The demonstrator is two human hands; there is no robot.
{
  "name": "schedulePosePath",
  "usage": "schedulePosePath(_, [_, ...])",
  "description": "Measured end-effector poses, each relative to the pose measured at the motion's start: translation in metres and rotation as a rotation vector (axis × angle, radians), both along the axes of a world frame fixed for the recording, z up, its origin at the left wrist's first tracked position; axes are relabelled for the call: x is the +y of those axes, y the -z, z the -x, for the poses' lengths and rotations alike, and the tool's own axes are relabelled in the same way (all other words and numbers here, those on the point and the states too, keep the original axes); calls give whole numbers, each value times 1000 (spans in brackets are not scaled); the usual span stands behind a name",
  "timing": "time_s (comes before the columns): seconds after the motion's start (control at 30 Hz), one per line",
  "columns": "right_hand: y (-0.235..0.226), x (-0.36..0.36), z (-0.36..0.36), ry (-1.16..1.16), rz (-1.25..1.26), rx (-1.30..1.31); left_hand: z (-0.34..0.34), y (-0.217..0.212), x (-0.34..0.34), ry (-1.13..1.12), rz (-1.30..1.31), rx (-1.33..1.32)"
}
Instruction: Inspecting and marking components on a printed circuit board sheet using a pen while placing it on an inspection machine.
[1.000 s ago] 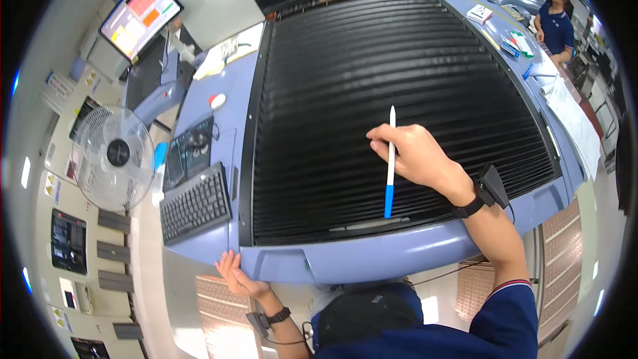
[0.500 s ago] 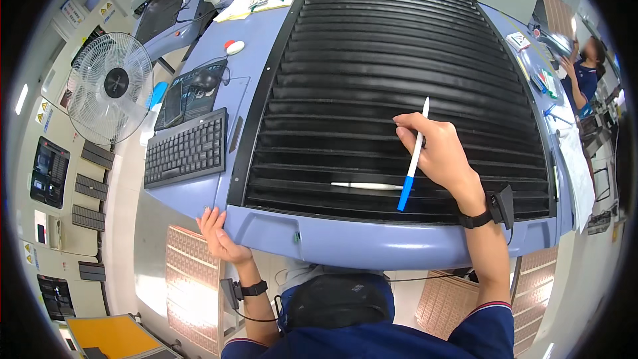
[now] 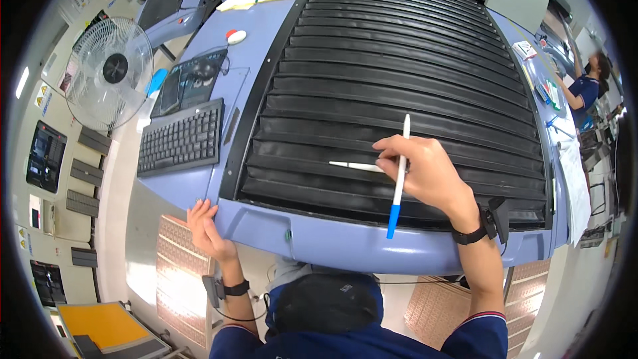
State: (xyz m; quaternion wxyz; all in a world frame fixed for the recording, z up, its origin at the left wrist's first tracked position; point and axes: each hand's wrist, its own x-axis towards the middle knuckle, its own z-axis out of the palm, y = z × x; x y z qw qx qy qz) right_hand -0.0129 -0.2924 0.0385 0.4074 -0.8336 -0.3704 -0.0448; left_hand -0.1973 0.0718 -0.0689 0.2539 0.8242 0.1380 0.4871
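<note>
In my right hand [image 3: 428, 169] is a white pen [image 3: 400, 186] with a blue cap end, pinched between thumb and fingers, its white end pointing away from me and its blue end toward me. Below the hand spreads a black pleated bellows cover [image 3: 372, 93]. A slim white pointed stick [image 3: 352, 165] lies on the pleats; its right end is hidden behind my fingers, so I cannot tell whether they touch it. My left hand [image 3: 211, 234] is empty with fingers extended, by the front left edge of the blue machine frame [image 3: 345, 246], above a copper-coloured patterned panel [image 3: 181, 279].
On the left side ledge are a black keyboard [image 3: 183, 138], a mouse [image 3: 201, 72] and a red-and-white round object [image 3: 236, 36]. A fan [image 3: 114, 68] stands farther left. Papers [image 3: 573, 166] lie along the right ledge. A co-worker [image 3: 588, 86] is at the far right.
My right hand has moved left and nearer to me with the pen, reaching the slim white stick. The view has shifted slightly. My left hand stays by the frame's corner.
</note>
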Motion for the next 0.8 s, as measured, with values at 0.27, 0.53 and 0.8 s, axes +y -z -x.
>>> schedulePosePath(0.27, [-5,2,11,-70,240,155,-70,-132,-45,529,99,281])
schedulePosePath(0.53, [-8,3,6,-30,257,231,-194,-108,-111,955,210,441])
schedulePosePath(0.8, [-11,2,10,-37,221,389,-180,-81,-106,1032,-63,213])
